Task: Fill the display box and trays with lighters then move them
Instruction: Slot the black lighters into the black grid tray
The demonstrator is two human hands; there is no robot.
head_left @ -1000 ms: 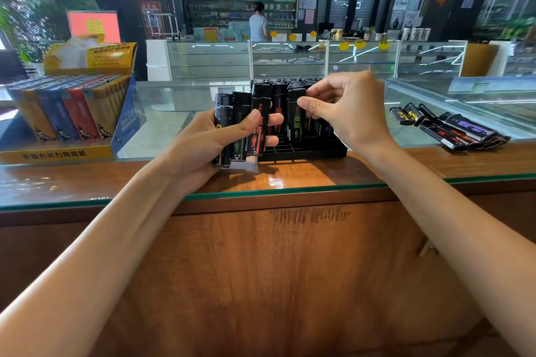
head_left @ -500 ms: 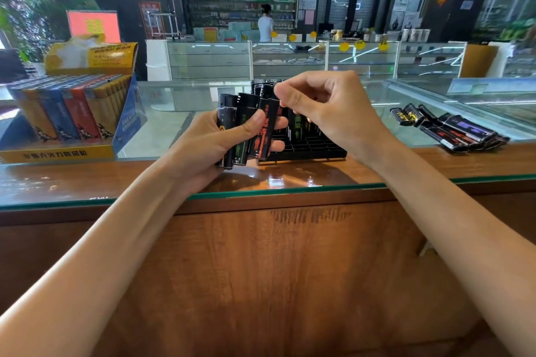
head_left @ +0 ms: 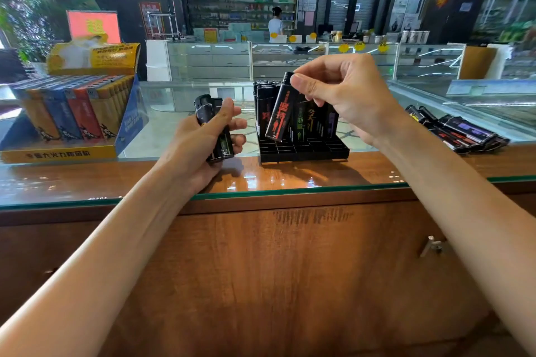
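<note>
A black slotted tray [head_left: 304,151] stands on the glass counter with several black lighters [head_left: 314,120] upright in its back rows; its front slots are bare. My right hand [head_left: 345,93] pinches the top of one black lighter with red print [head_left: 280,113], tilted just above the tray's front left slots. My left hand [head_left: 203,145], left of the tray, grips two black lighters [head_left: 213,124] upright against the palm.
A yellow-and-blue display box [head_left: 72,151] full of coloured lighters sits at the left. Several loose black lighters [head_left: 461,132] lie on the glass at the right. The counter's glass edge [head_left: 290,191] runs in front of me. A person stands far back in the shop.
My right hand pulled the red-printed lighter out of the bundle in my left hand and carried it right over the tray. My left hand moved slightly left with fewer lighters.
</note>
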